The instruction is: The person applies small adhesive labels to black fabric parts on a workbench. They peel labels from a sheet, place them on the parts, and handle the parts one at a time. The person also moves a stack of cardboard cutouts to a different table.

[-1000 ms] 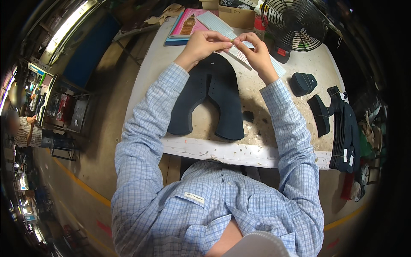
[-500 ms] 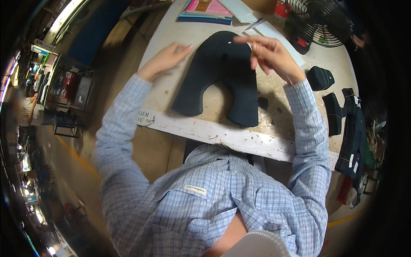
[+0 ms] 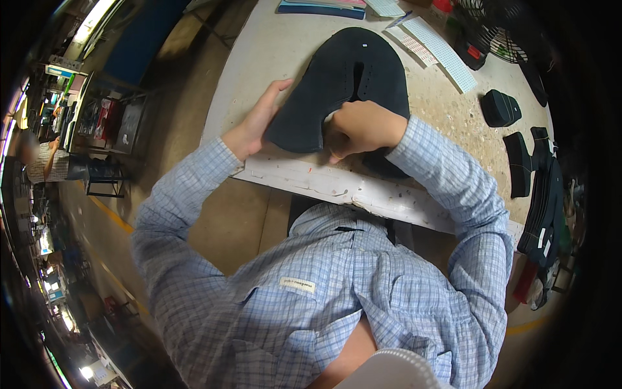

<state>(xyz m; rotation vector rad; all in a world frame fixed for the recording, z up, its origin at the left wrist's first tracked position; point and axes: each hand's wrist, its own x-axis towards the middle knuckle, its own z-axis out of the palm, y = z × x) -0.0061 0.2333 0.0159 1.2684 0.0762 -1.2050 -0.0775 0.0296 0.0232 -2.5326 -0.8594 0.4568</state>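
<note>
Both hands have dropped to the near end of the dark U-shaped fabric piece (image 3: 353, 84), upper centre of frame.
Left hand (image 3: 256, 123) lies open against its left leg; right hand (image 3: 361, 128) is fisted, pressing the inner edge on the worktable (image 3: 259, 58).

Worn workbench (image 3: 453, 123) w/ dark shoe upper (image 3: 350, 71); paper strips (image 3: 440, 48); fan (image 3: 512, 39).

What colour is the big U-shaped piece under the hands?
Dark navy, nearly black; the U-shaped piece shows best in the head view.
</note>
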